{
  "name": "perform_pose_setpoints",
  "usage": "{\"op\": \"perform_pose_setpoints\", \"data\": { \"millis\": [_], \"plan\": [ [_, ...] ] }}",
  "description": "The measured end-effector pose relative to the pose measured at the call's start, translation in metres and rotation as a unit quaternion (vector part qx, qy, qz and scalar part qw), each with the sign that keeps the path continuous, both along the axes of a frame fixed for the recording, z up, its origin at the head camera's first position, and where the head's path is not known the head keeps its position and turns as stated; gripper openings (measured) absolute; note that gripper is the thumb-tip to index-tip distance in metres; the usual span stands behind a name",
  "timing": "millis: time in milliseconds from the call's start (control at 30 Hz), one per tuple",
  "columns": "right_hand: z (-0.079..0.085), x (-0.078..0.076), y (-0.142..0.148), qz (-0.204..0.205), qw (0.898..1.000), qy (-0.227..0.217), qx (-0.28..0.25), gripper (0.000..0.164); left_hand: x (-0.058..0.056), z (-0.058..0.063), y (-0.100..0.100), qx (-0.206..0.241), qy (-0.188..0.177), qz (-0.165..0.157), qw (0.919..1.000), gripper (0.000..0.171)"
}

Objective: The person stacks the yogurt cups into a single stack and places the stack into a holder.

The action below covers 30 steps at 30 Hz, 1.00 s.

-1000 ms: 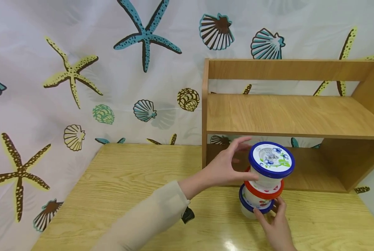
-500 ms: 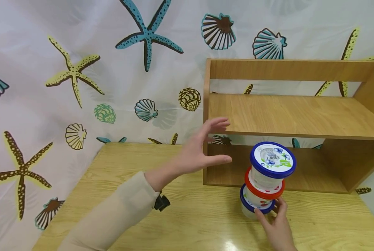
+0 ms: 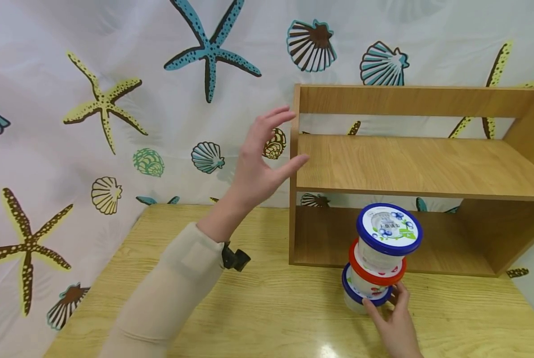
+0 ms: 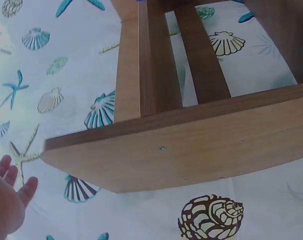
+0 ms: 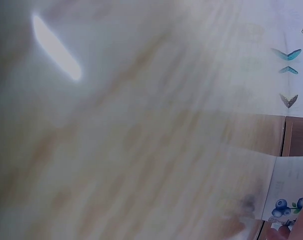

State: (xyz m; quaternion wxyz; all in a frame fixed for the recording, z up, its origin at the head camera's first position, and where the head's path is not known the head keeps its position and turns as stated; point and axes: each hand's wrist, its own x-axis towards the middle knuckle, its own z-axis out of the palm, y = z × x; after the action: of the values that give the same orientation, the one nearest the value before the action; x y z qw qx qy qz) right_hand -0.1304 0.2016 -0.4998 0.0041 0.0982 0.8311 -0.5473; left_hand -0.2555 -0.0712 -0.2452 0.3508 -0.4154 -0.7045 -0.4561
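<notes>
Tub stack (image 3: pixel 380 259) on tabletop (image 3: pixel 271 308) at right, before shelf (image 3: pixel 421 164).
Right hand (image 3: pixel 397 324), partly hidden, has its grip around bottom tub (image 3: pixel 354 302); left hand (image 3: pixel 254 161), grip apart, is higher and farther left than earlier.

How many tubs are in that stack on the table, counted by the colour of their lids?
Blue: 2 (top tub, bottom tub)
Red: 1 (middle tub)
Total: 3

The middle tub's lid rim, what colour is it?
The lid rim is red; it shows best in the head view.
</notes>
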Motion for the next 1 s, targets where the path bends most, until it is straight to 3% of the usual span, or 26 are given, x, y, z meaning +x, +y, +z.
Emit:
{"op": "perform_pose_setpoints", "data": {
  "millis": [100, 200, 433, 867, 1000],
  "plan": [
    [0.000, 0.000, 0.000, -0.002, 1.000, -0.003, -0.002, 0.096, -0.013, 0.001, 0.002, -0.002, -0.043, 0.017, 0.9989, 0.061],
    [0.000, -0.001, 0.000, -0.003, 1.000, -0.008, -0.003, 0.098, -0.022, 0.001, 0.004, -0.010, -0.088, 0.013, 0.9960, 0.059],
    [0.003, -0.001, 0.000, -0.005, 1.000, -0.023, -0.008, 0.099, -0.032, -0.004, 0.006, -0.012, -0.155, 0.005, 0.9879, 0.046],
    [0.006, 0.001, -0.004, -0.011, 1.000, -0.008, -0.023, 0.097, -0.040, -0.007, 0.006, -0.011, -0.181, 0.000, 0.9835, 0.045],
    [0.006, 0.002, -0.008, -0.032, 0.999, -0.001, -0.038, 0.100, -0.040, -0.006, 0.007, -0.008, -0.180, 0.000, 0.9837, 0.044]
  ]
}}
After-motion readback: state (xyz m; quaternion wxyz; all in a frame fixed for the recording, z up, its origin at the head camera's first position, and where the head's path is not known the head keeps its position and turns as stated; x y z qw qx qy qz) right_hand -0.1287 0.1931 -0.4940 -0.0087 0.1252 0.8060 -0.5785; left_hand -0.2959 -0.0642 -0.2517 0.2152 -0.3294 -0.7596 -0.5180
